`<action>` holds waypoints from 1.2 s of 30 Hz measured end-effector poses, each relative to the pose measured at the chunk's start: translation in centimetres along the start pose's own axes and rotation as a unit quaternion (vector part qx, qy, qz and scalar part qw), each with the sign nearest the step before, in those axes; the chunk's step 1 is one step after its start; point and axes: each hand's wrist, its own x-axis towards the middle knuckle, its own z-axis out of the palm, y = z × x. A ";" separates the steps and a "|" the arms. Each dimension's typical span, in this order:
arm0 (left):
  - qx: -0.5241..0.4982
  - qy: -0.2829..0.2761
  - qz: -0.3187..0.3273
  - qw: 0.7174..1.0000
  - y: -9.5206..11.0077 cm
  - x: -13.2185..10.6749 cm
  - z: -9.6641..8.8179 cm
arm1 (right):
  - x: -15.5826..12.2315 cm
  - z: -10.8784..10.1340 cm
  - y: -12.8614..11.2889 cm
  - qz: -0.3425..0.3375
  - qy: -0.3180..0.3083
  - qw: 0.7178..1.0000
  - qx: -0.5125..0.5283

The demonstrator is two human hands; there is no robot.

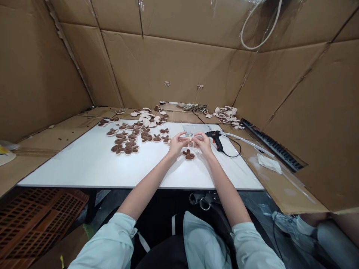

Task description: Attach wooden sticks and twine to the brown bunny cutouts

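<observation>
Close together above the white board, my left hand point(179, 142) and my right hand point(202, 142) are both closed in a pinch. Between their fingertips is a thin pale ribbon point(192, 142), with a narrow strip hanging down; its exact shape is too small to tell. Just below the fingers lies a brown bunny-shaped patch point(189, 154) with a pale edge. Pinkish strips show behind the hands, partly hidden by them. To the right of my right hand, a black glue gun point(216, 141) with an orange trigger lies on the board.
Many brown bunny patches point(131, 136) spread over the left of the white board point(84, 164). Pale pieces point(226, 113) are piled at the back right. Two small bows point(200, 86) are on the cardboard wall. An orange crate point(39, 220) stands below left; another person's shoe point(294, 228) shows lower right.
</observation>
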 end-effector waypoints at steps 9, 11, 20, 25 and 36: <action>0.062 -0.057 0.015 0.996 0.6 -0.6 0.2 | -0.1 -0.2 0.0 -0.011 -0.027 0.999 -0.021; 0.068 -0.054 0.006 0.996 0.8 -0.8 0.3 | -0.1 -0.3 0.1 -0.008 -0.034 0.999 -0.026; 0.086 -0.034 0.012 0.996 0.5 -0.3 -0.1 | 0.1 -0.8 0.3 0.006 -0.070 0.997 -0.019; 0.076 -0.039 0.009 0.996 0.4 -0.1 -0.3 | 0.2 -1.0 0.2 -0.003 -0.061 0.998 -0.032; 0.117 -0.076 -0.016 0.990 1.0 0.1 -1.1 | -0.1 -1.1 -0.5 0.008 -0.095 0.995 -0.030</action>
